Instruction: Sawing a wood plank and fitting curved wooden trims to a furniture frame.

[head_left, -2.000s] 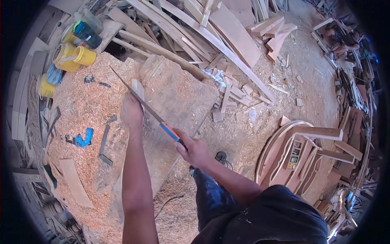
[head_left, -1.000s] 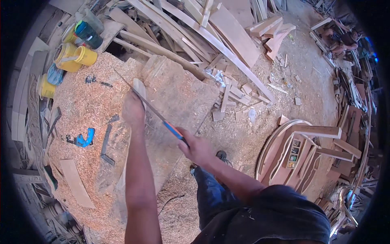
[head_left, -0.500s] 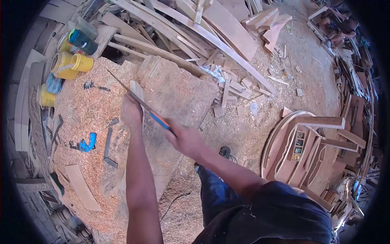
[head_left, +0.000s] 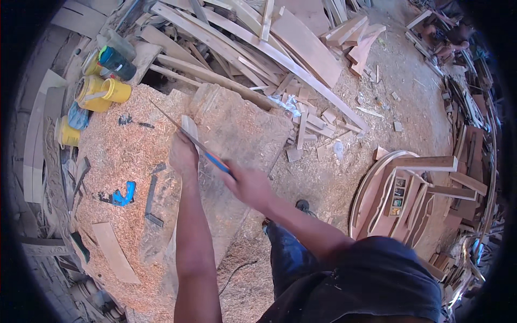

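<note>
My right hand (head_left: pixel 249 185) is wrapped round the handle end of a handsaw (head_left: pixel 217 162) with a blue and orange grip. Its narrow dark blade slants up and left, across a pale wooden piece (head_left: pixel 189 128). My left hand (head_left: pixel 184 153) grips that piece from the left, close beside the blade, and presses it over the workbench (head_left: pixel 226 126). Much of the piece is hidden by my left hand and forearm. Whether the teeth are in the wood I cannot tell. Left of my forearm lie a blue-handled tool (head_left: pixel 125 194) and a dark angled metal bar (head_left: pixel 151 198).
Sawdust and shavings cover the bench's left side, where a flat wooden strip (head_left: pixel 114 253) lies. Yellow buckets (head_left: pixel 116 91) and a dark jar (head_left: pixel 119 65) stand at the far left. Planks (head_left: pixel 301 70) are heaped beyond the bench. A rounded wooden frame (head_left: pixel 362 202) rests at the right.
The whole view has shifted slightly, so the bench and hands appear a little lower and further right. Both hands keep their grips, and the saw lies at nearly the same slant.
</note>
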Tool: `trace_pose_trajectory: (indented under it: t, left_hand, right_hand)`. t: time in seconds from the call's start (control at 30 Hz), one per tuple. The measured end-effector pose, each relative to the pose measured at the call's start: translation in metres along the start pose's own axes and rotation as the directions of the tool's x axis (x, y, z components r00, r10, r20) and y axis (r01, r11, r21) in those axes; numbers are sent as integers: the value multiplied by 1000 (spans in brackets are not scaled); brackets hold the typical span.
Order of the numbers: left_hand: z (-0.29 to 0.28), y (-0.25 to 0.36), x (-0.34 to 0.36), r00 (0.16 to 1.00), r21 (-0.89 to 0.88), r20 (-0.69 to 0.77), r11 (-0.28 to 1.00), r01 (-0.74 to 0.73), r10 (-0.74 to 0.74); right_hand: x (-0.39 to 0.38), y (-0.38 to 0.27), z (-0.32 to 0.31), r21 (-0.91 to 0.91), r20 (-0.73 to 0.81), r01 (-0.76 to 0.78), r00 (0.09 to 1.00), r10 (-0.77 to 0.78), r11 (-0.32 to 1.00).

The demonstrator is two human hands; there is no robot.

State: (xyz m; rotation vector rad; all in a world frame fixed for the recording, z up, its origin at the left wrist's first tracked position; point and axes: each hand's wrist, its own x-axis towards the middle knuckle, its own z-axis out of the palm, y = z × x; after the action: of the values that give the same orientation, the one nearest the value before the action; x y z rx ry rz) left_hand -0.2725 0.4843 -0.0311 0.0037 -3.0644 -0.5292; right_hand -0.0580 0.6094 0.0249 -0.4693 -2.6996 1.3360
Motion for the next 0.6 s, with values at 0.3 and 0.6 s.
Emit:
trace_pose_trajectory:
  t: [0.3,0.6]
  left_hand:
    - [-6,-10,2,1000,28,17,1000,3,-3]
    - [-2,-32,0,997,-46,79,999,-9,12]
  right_hand:
    - [-136,17,-57,131,67,-122,991,114,984]
    - [41,-47,30,-17,-2,-8,1000,8,1000]
